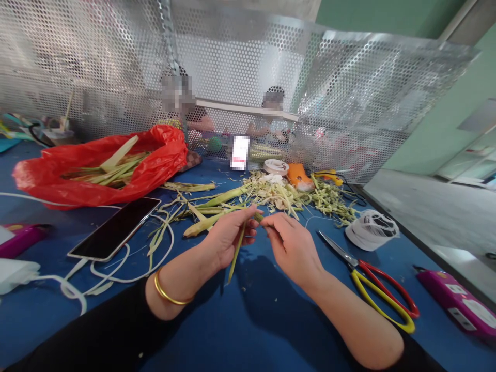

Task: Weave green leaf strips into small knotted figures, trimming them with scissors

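Both of my hands meet over the blue table [251, 320] and pinch one thin green stalk [236, 256]. My left hand [228, 237] has its fingers curled round the stalk, whose lower end hangs down toward me. My right hand [290, 243] pinches the stalk's upper end with thumb and fingertips. A gold bangle [166, 292] sits on my left wrist. Just beyond my hands lie several more green stalks [217, 204] and a heap of pale green trimmings [294, 194].
A red plastic bag [101, 168] with leaves lies back left. A phone [114, 227] on a white cable sits left. Red-and-yellow scissors [375, 281], a white thread spool [372, 230] and a purple object [459, 305] lie right. Behind the perforated metal screen [248, 77], other people sit.
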Demonstrator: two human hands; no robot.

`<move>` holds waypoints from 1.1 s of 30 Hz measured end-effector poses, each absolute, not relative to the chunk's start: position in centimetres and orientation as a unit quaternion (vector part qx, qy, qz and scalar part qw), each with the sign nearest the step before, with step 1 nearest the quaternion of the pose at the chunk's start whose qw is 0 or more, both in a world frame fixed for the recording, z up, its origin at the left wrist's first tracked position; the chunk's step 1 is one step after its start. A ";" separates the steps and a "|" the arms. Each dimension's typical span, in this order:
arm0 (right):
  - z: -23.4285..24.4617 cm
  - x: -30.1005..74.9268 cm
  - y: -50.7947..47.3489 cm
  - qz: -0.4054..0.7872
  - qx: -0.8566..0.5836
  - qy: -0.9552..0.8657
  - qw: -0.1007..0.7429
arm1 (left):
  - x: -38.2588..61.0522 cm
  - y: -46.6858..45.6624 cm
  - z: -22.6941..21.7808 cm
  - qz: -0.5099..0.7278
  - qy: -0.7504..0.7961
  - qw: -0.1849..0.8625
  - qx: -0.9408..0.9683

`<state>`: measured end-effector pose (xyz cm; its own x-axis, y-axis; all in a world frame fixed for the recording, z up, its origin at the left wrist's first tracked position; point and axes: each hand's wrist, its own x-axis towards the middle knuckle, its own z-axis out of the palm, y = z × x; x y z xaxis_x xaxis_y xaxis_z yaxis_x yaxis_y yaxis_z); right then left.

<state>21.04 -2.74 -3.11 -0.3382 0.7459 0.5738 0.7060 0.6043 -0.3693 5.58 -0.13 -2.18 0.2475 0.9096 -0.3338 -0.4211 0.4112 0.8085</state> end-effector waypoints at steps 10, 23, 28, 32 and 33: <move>-3.0 20.9 -3.1 0.041 -0.471 -0.798 0.374 | 5.4 -0.1 -1.8 0.506 0.449 0.639 0.366; -2.9 20.7 -3.2 0.074 -0.455 -0.797 0.391 | 5.3 0.3 -2.2 0.493 0.449 0.655 0.356; -3.1 20.4 -3.4 0.054 -0.446 -0.811 0.375 | 5.3 0.2 -2.0 0.486 0.449 0.663 0.352; -3.3 20.3 -3.5 0.045 -0.401 -0.837 0.369 | 5.5 0.2 -2.4 0.494 0.469 0.622 0.386; -3.1 20.4 -3.6 0.045 -0.386 -0.846 0.365 | 5.5 0.2 -2.5 0.495 0.476 0.610 0.395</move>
